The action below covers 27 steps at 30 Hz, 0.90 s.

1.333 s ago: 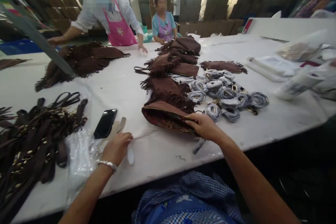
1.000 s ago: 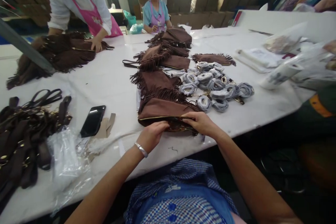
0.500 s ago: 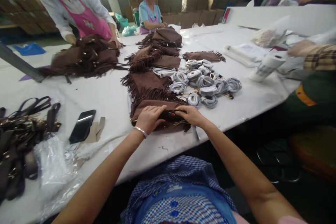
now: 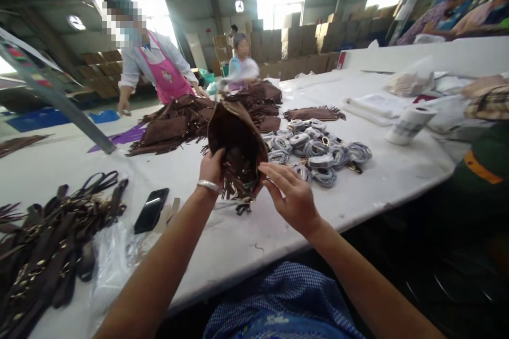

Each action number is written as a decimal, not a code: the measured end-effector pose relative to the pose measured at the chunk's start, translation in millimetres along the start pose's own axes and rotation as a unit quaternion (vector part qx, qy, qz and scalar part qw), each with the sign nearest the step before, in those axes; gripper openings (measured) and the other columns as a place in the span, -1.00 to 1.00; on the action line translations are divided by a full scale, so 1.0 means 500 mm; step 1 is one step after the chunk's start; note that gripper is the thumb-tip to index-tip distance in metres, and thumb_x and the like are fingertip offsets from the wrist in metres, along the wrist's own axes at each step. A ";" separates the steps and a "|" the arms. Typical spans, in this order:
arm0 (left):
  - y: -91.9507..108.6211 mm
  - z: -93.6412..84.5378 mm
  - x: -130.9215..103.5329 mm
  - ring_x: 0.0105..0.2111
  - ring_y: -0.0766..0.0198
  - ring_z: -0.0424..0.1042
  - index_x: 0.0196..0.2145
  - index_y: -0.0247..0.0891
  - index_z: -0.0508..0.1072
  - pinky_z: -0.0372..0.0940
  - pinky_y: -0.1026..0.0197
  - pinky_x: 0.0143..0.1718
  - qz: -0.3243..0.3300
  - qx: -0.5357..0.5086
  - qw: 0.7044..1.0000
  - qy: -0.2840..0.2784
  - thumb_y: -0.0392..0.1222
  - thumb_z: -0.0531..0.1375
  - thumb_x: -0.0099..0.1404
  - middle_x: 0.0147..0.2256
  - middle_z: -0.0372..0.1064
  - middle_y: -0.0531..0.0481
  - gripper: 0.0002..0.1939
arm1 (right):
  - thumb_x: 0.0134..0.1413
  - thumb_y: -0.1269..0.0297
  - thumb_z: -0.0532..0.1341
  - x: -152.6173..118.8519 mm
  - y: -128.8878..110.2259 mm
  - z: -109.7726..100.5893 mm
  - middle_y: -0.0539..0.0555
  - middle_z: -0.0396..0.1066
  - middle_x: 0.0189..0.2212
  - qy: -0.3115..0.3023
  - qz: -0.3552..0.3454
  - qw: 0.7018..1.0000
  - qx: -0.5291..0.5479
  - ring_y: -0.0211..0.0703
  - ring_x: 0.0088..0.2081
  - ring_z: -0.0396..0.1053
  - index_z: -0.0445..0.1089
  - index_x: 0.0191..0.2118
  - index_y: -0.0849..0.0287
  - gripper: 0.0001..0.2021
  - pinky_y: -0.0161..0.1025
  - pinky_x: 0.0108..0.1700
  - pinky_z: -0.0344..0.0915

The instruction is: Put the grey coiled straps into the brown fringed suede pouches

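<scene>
A brown fringed bag point(image 4: 234, 137) is held up off the table with its mouth spread toward me, showing a dark inside. My left hand point(image 4: 212, 172), with a silver bracelet, grips its left side, thumb over the rim and the other fingers hidden behind. At the right rim my right hand point(image 4: 290, 196) pinches the edge between thumb and fingertips. Just beyond the bag, to the right, lies a pile of wrapped coiled straps point(image 4: 314, 148) with metal clasps. More brown fringed bags point(image 4: 170, 127) are heaped behind it.
Left on the white table point(image 4: 222, 254) are dark straps with gold hardware point(image 4: 59, 243), a phone point(image 4: 151, 211) and clear plastic point(image 4: 113, 254). A metal post point(image 4: 75, 100) rises at left. A white roll point(image 4: 409, 124) stands right. A co-worker in a pink apron point(image 4: 170, 77) is across the table.
The bag has been lifted from the table and tilted, its mouth now turned toward me and wide apart. My view has tipped upward. The co-worker in pink now stands more upright, one hand off the bags.
</scene>
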State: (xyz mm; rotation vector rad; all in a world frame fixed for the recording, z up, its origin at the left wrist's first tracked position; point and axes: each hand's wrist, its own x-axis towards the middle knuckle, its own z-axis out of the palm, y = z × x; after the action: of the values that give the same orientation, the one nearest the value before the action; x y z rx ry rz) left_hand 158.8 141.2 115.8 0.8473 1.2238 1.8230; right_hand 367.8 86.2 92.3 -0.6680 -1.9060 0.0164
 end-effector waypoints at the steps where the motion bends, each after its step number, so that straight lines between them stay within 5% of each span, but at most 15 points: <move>1: -0.017 -0.006 -0.030 -0.49 0.31 0.43 -0.31 -0.32 0.44 0.35 0.27 -0.42 -0.040 -0.060 0.997 0.017 -0.25 0.23 0.14 -0.46 0.47 0.03 -0.86 | 0.29 0.37 0.09 -0.001 -0.004 0.004 0.09 0.38 0.11 -0.027 0.008 1.000 -0.002 -0.15 0.13 0.31 0.30 0.16 0.08 -0.64 -0.12 0.21 0.22; 5: -0.124 -0.051 -0.171 -0.43 0.35 0.49 -0.30 -0.32 0.39 0.42 0.31 -0.35 -0.198 -0.186 0.955 0.120 -0.43 0.08 0.28 -0.40 0.50 -0.01 -0.88 | 0.22 0.27 0.18 -0.036 0.014 0.038 0.16 0.24 0.23 -0.163 0.052 0.983 -0.069 0.03 0.26 0.13 0.32 0.16 0.13 -0.61 0.07 0.28 0.08; 7: -0.171 -0.084 -0.236 -0.38 0.29 0.53 -0.28 -0.35 0.38 0.45 0.24 -0.30 -0.287 -0.182 0.933 0.121 -0.43 0.00 0.34 -0.37 0.51 -0.09 -0.82 | 0.14 0.30 0.24 -0.070 0.040 0.064 0.19 0.13 0.29 -0.243 0.074 0.963 -0.089 0.12 0.28 0.10 0.42 0.06 0.14 -0.65 0.07 0.25 0.12; 9: -0.193 -0.116 -0.286 -0.34 0.22 0.55 -0.26 -0.40 0.40 0.47 0.20 -0.31 -0.389 -0.125 0.912 0.028 -0.31 -0.04 0.41 -0.33 0.52 -0.21 -0.77 | 0.15 0.36 0.20 -0.106 0.069 0.088 0.18 0.22 0.24 -0.319 0.110 0.938 -0.081 0.05 0.17 0.27 0.51 -0.08 0.14 -0.76 -0.07 0.14 0.25; 11: -0.190 -0.139 -0.315 -0.40 0.23 0.55 -0.28 -0.41 0.42 0.43 0.28 -0.45 -0.439 -0.016 0.890 -0.124 -0.13 0.02 0.41 -0.32 0.52 -0.24 -0.70 | 0.21 0.37 0.12 -0.132 0.095 0.104 0.13 0.45 0.04 -0.365 0.143 0.917 -0.066 -0.07 -0.02 0.43 0.54 -0.16 0.13 -0.77 -0.20 -0.01 0.32; 12: -0.181 -0.145 -0.321 -0.45 0.24 0.53 -0.29 -0.39 0.43 0.39 0.31 -0.52 -0.415 0.052 0.887 -0.196 -0.06 0.06 0.38 -0.34 0.52 -0.22 -0.68 | 0.23 0.35 0.10 -0.140 0.104 0.108 0.11 0.51 -0.07 -0.375 0.153 0.912 -0.063 -0.10 -0.09 0.46 0.54 -0.17 0.12 -0.76 -0.23 -0.08 0.33; 14: -0.162 -0.145 -0.313 -0.47 0.24 0.51 -0.32 -0.32 0.46 0.37 0.30 -0.54 -0.262 0.206 0.895 -0.297 -0.01 0.12 0.34 -0.37 0.51 -0.14 -0.70 | 0.25 0.30 0.10 -0.148 0.117 0.114 0.09 0.56 -0.23 -0.379 0.154 0.910 -0.063 -0.11 -0.17 0.47 0.55 -0.19 0.10 -0.75 -0.27 -0.16 0.31; 16: -0.156 -0.133 -0.283 -0.33 0.17 0.52 -0.31 -0.25 0.50 0.43 0.18 -0.31 -0.041 0.351 0.876 -0.328 -0.08 0.14 0.33 -0.31 0.53 -0.11 -0.78 | 0.23 0.28 0.11 -0.147 0.127 0.119 0.07 0.57 -0.27 -0.375 0.160 0.911 -0.058 -0.13 -0.20 0.47 0.56 -0.18 0.07 -0.76 -0.30 -0.19 0.29; 18: -0.174 -0.120 -0.239 -0.13 0.11 0.49 -0.25 -0.20 0.54 0.37 0.06 -0.02 0.112 0.437 0.828 -0.333 -0.23 0.13 0.31 -0.17 0.54 -0.10 -0.83 | 0.21 0.28 0.13 -0.145 0.140 0.128 0.05 0.58 -0.26 -0.370 0.184 0.910 -0.037 -0.14 -0.22 0.48 0.56 -0.16 0.04 -0.76 -0.31 -0.20 0.29; 20: -0.208 -0.113 -0.193 -0.04 0.10 0.46 -0.18 -0.21 0.55 0.29 0.02 0.11 0.152 0.460 0.807 -0.338 -0.35 0.09 0.30 -0.08 0.52 -0.09 -0.74 | 0.19 0.28 0.15 -0.147 0.157 0.137 0.02 0.59 -0.27 -0.361 0.219 0.907 0.001 -0.14 -0.23 0.49 0.56 -0.15 0.03 -0.77 -0.30 -0.19 0.32; 23: -0.258 -0.116 -0.146 0.02 0.10 0.44 -0.06 -0.27 0.52 0.25 0.00 0.17 0.130 0.453 0.819 -0.327 -0.34 0.06 0.33 -0.02 0.49 -0.12 -0.69 | 0.19 0.24 0.16 -0.158 0.173 0.140 0.04 0.59 -0.28 -0.341 0.255 0.902 0.076 -0.12 -0.23 0.51 0.56 -0.14 0.09 -0.76 -0.25 -0.13 0.37; 27: -0.282 -0.126 -0.143 0.15 0.12 0.31 0.06 -0.20 0.44 0.12 -0.02 0.26 0.118 0.416 0.839 -0.329 -0.25 0.10 0.35 0.10 0.40 -0.06 -0.65 | 0.16 0.29 0.19 -0.165 0.126 0.120 0.18 0.44 0.05 -0.255 0.174 0.948 0.071 -0.02 0.06 0.39 0.50 -0.03 0.16 -0.72 -0.07 0.13 0.30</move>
State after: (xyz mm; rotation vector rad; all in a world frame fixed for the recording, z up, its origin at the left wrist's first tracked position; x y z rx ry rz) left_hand 172.6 86.2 -44.4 1.9822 1.4515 0.9119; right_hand 367.0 119.0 -23.0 -0.9595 -2.2206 0.5987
